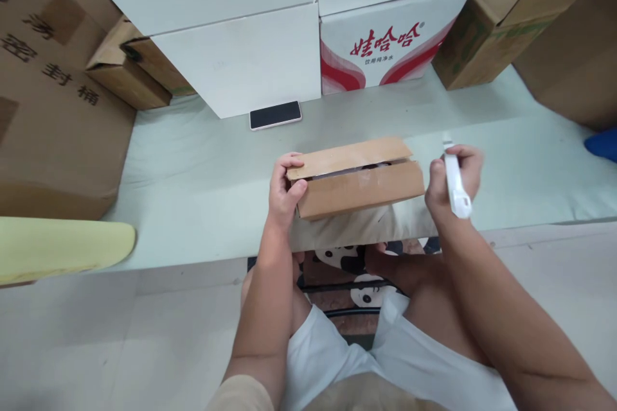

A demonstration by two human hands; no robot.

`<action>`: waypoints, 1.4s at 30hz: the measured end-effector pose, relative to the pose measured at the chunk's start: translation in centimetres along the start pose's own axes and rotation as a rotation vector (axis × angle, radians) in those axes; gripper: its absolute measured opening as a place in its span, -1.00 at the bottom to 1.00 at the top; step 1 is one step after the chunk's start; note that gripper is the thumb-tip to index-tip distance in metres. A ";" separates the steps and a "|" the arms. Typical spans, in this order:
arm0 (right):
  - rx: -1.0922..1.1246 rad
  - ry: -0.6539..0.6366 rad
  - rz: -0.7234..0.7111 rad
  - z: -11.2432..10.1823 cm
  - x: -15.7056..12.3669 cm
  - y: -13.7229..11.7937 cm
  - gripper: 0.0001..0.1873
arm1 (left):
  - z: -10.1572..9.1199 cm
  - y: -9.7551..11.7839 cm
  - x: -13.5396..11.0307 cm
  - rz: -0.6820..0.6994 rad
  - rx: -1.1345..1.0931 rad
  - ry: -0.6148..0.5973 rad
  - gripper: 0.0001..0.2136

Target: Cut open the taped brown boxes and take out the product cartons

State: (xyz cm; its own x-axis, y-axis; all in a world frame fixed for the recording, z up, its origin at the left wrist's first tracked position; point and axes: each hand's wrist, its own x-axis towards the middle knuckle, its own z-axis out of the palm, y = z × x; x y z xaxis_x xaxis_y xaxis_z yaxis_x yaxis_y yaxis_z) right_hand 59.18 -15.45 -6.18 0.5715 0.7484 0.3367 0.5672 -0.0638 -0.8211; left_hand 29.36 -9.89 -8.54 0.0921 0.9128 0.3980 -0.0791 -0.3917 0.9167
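Note:
A small brown cardboard box (364, 189) rests on the pale green cloth near its front edge. Its top seam is parted, and something dark shows through the gap. My left hand (285, 189) grips the box's left end, thumb on the near side and fingers over the top flap. To the right of the box, apart from it, my right hand (453, 183) is closed around a white utility knife (454, 183). The knife's tip points away from me; a short piece of blade seems to stick out, slightly blurred.
A phone (275, 115) lies behind the box, against stacked white cartons (241, 64). A red-printed white carton (385, 45) stands beside them. Open brown boxes (486, 45) are at the back right, a big carton (53, 109) at left. A yellow rounded object (67, 247) juts in at left.

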 end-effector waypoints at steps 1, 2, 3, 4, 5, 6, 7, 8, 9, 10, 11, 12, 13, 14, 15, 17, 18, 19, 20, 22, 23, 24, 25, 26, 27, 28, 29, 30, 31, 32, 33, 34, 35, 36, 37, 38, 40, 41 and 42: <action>-0.097 -0.082 0.032 0.2 0.6 0.9 -0.63 | 0.0 0.0 0.0 0.002 0.004 -0.004 -0.52; -0.174 -0.153 0.058 0.4 1.1 1.7 -0.59 | 0.0 0.0 0.0 0.003 0.006 -0.007 -0.52; -0.242 -0.220 0.077 0.8 1.6 2.3 -0.56 | 0.0 0.0 0.0 0.005 0.004 -0.007 -0.53; -0.289 -0.287 0.084 1.1 2.1 2.8 -0.53 | 0.1 0.0 0.0 0.006 -0.001 -0.007 -0.53; -0.307 -0.332 0.075 1.5 2.4 3.2 -0.52 | 0.1 0.0 0.0 0.008 -0.006 -0.006 -0.53; -0.316 -0.367 0.055 1.9 2.6 3.5 -0.52 | 0.1 0.0 0.1 0.010 -0.009 -0.005 -0.54; -0.331 -0.401 0.033 2.2 2.8 3.8 -0.52 | 0.1 0.0 0.1 0.011 -0.010 -0.008 -0.54; -0.346 -0.433 0.009 2.5 2.9 4.0 -0.52 | 0.0 0.0 0.1 0.012 -0.010 -0.012 -0.54; -0.358 -0.459 -0.014 2.7 2.9 4.1 -0.53 | 0.0 0.1 0.1 0.013 -0.008 -0.018 -0.55; -0.366 -0.478 -0.033 2.9 2.9 4.3 -0.53 | 0.0 0.1 0.1 0.014 -0.005 -0.022 -0.55; -0.371 -0.494 -0.048 3.0 2.9 4.4 -0.53 | -0.1 0.1 0.1 0.015 -0.003 -0.024 -0.56; -0.375 -0.506 -0.061 3.0 2.8 4.5 -0.53 | -0.1 0.1 0.1 0.014 -0.004 -0.025 -0.56; -0.376 -0.512 -0.072 3.0 2.8 4.6 -0.54 | -0.1 0.1 0.1 0.011 -0.003 -0.026 -0.57; -0.375 -0.513 -0.081 3.0 2.7 4.8 -0.55 | -0.2 0.1 0.1 0.007 0.000 -0.026 -0.57; -0.374 -0.512 -0.090 3.0 2.7 4.8 -0.56 | -0.2 0.1 0.1 0.002 0.005 -0.027 -0.56; -0.373 -0.506 -0.108 2.9 2.7 5.0 -0.58 | -0.1 0.2 0.0 -0.003 0.019 -0.028 -0.54; -0.374 -0.504 -0.115 2.9 2.7 5.0 -0.58 | -0.1 0.2 0.0 -0.002 0.026 -0.025 -0.53; -0.377 -0.503 -0.121 2.9 2.7 5.0 -0.59 | -0.1 0.2 0.1 0.002 0.031 -0.022 -0.53; -0.381 -0.505 -0.124 2.8 2.7 5.0 -0.60 | -0.1 0.2 0.1 0.007 0.033 -0.017 -0.53; -0.389 -0.512 -0.126 2.8 2.7 4.9 -0.63 | 0.0 0.3 0.1 0.017 0.031 -0.011 -0.53; -0.390 -0.516 -0.126 2.7 2.7 4.9 -0.64 | 0.0 0.3 0.1 0.021 0.031 -0.009 -0.53; -0.387 -0.518 -0.126 2.7 2.7 4.9 -0.66 | 0.0 0.3 0.1 0.024 0.032 -0.009 -0.54; -0.381 -0.519 -0.125 2.7 2.7 5.0 -0.66 | 0.0 0.3 0.1 0.026 0.034 -0.009 -0.54; -0.372 -0.519 -0.125 2.6 2.7 5.0 -0.65 | 0.0 0.3 0.0 0.028 0.037 -0.009 -0.54; -0.361 -0.519 -0.125 2.6 2.8 5.1 -0.65 | -0.1 0.3 0.0 0.030 0.041 -0.010 -0.54; -0.348 -0.520 -0.125 2.6 2.8 5.2 -0.64 | -0.1 0.3 0.0 0.032 0.043 -0.011 -0.55; -0.335 -0.520 -0.124 2.6 2.8 5.3 -0.65 | -0.1 0.3 0.0 0.035 0.043 -0.015 -0.55; -0.320 -0.519 -0.122 2.6 2.9 5.4 -0.66 | -0.1 0.3 0.0 0.039 0.042 -0.018 -0.56; -0.304 -0.516 -0.118 2.6 2.9 5.4 -0.68 | -0.1 0.3 0.0 0.043 0.042 -0.019 -0.57; -0.286 -0.512 -0.113 2.6 2.9 5.5 -0.70 | -0.1 0.3 0.0 0.045 0.043 -0.017 -0.57; -0.266 -0.504 -0.106 2.6 2.8 5.4 -0.72 | -0.1 0.3 0.0 0.044 0.044 -0.013 -0.56; -0.243 -0.495 -0.098 2.6 2.8 5.4 -0.72 | -0.1 0.3 0.0 0.040 0.046 -0.008 -0.56; -0.217 -0.485 -0.091 2.6 2.7 5.3 -0.72 | -0.1 0.3 0.0 0.035 0.045 -0.002 -0.54; -0.187 -0.473 -0.086 2.6 2.7 5.1 -0.71 | -0.1 0.3 0.1 0.030 0.041 0.000 -0.53; -0.154 -0.460 -0.083 2.6 2.6 4.9 -0.70 | -0.1 0.3 0.1 0.027 0.034 0.000 -0.53; -0.116 -0.443 -0.079 2.6 2.5 4.6 -0.68 | -0.1 0.3 0.1 0.026 0.027 -0.001 -0.53; -0.027 -0.399 -0.067 2.5 2.4 3.9 -0.67 | -0.1 0.3 0.2 0.022 0.016 -0.008 -0.55; 0.020 -0.369 -0.059 2.4 2.3 3.4 -0.65 | -0.1 0.3 0.2 0.020 0.014 -0.011 -0.55; 0.065 -0.340 -0.051 2.3 2.1 3.0 -0.64 | -0.1 0.3 0.2 0.019 0.013 -0.012 -0.56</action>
State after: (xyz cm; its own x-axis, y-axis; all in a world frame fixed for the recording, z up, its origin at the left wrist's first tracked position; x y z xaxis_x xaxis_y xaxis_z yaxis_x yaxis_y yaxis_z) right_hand 60.73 -12.51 -9.01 0.3070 0.9272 0.2143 0.5449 0.0133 -0.8384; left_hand 29.26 -9.84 -8.25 0.1025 0.9037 0.4158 -0.0679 -0.4107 0.9092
